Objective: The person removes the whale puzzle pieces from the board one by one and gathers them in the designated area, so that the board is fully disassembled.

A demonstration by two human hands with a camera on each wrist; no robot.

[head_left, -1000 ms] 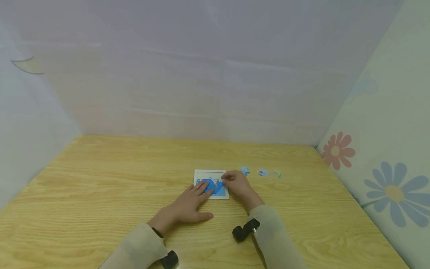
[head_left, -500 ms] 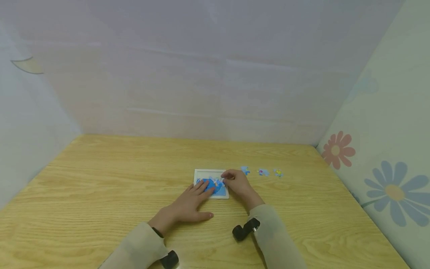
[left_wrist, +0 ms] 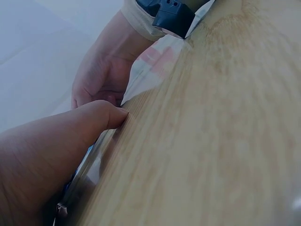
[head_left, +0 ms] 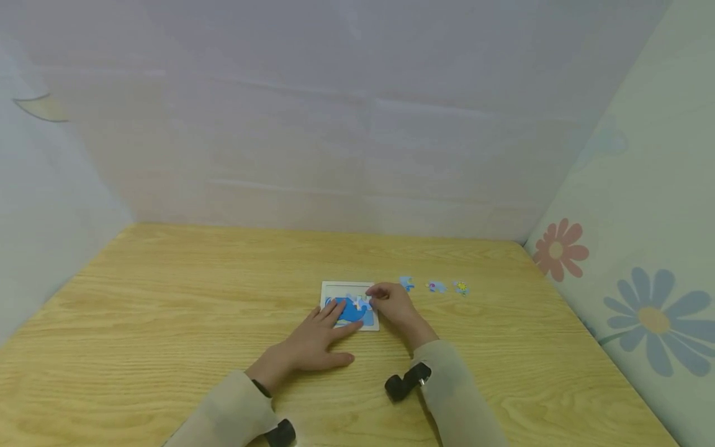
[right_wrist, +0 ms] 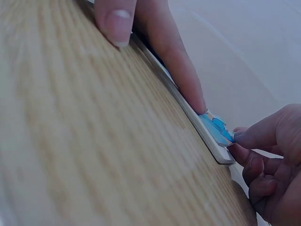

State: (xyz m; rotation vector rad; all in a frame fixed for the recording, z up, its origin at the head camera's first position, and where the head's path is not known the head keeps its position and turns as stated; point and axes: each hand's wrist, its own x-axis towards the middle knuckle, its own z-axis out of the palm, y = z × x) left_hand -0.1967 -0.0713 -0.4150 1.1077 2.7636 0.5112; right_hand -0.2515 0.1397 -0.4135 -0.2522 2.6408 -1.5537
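Framed puzzle [head_left: 342, 290], lower centre of frame

Puzzle lies flat on table [head_left: 167, 310]. Right hand [head_left: 395, 305]: narrow grip, pinching light-blue piece [head_left: 365, 302] at puzzle's right edge. Left hand [head_left: 315, 338]: wide, fingers spread across puzzle. Three loose pieces [head_left: 437, 286] right of centre.

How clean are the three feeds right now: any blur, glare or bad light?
Head: dim, flat light, the three loose pieces too small for fine detail. Left wrist: bluish cast, table grain soft, what looks like glare at the lower right edge. Right wrist: table blurred up close, frame edge clearer.
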